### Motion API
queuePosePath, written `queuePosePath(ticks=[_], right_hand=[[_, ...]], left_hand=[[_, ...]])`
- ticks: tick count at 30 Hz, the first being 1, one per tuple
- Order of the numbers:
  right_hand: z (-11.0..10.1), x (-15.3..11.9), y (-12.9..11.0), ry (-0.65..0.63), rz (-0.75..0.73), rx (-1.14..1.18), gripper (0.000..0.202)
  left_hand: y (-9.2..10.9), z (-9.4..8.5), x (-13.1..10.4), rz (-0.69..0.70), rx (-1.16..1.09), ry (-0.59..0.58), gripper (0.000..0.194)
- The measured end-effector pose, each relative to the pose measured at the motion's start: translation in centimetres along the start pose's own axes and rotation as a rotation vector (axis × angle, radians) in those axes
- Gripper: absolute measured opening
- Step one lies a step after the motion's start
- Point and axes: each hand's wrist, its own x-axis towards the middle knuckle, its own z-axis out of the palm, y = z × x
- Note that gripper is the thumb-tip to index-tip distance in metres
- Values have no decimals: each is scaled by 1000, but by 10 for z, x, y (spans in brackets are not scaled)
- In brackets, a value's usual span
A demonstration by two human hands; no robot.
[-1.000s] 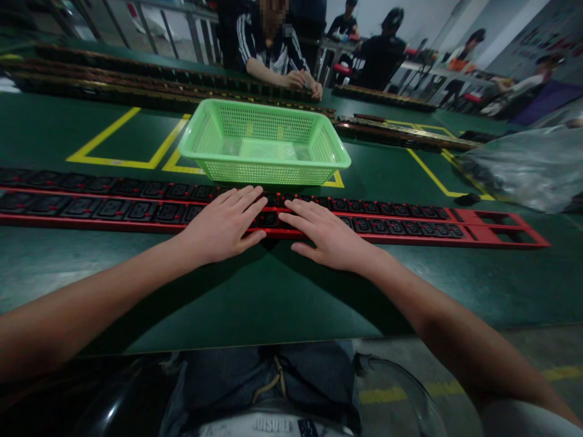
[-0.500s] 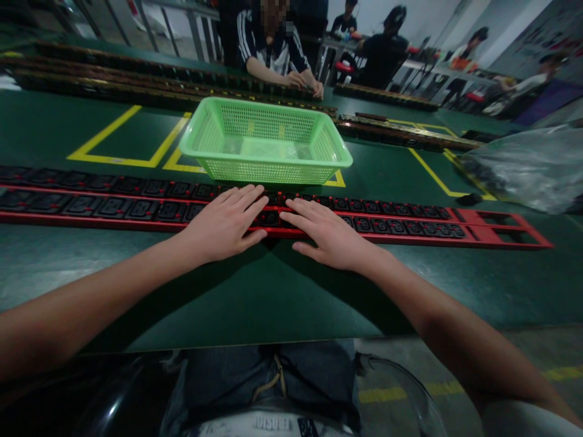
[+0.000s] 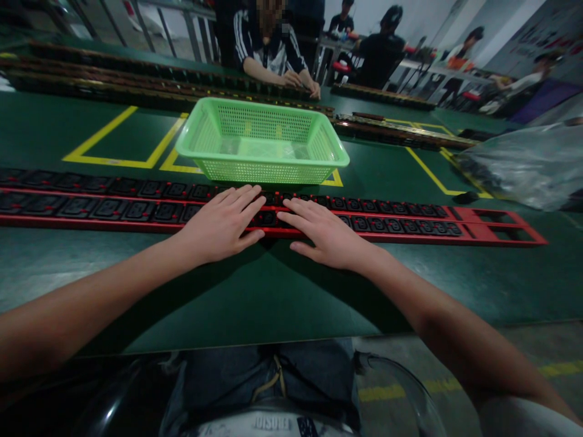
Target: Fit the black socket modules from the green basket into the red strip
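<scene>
Two long red rails (image 3: pixel 501 238) lie side by side across the green table, with rows of black sockets (image 3: pixel 139 210) set in them. My left hand (image 3: pixel 223 224) rests flat on the rails near the middle, fingers stretched out. Just to its right, my right hand (image 3: pixel 321 233) lies on them too, palm down with its fingers extended. A small gap separates the fingertips, and sockets show between them. Neither hand holds anything. The hands hide part of both rows. Toward the right end the rails have open rectangular slots.
A green basket (image 3: pixel 268 161) stands right behind the rails. Farther back lie long dark strips (image 3: pixel 182 85), and a person (image 3: pixel 273 54) sits behind them. A clear plastic bag (image 3: pixel 532 164) is at the right. Yellow tape marks the green table (image 3: pixel 273 303).
The whole view has shifted slightly, so the basket and background sit a little farther left. Both hands keep the same pose on the rails.
</scene>
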Motion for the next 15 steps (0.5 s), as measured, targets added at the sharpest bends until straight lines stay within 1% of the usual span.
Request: queuePosePath(ticks=[9, 15], right_hand=[[0, 0, 0, 1, -3, -16, 64], [-1, -1, 0, -3, 0, -13, 63]], left_hand=[[1, 0, 0, 10, -4, 19, 69], [1, 0, 0, 13, 17, 7, 69]])
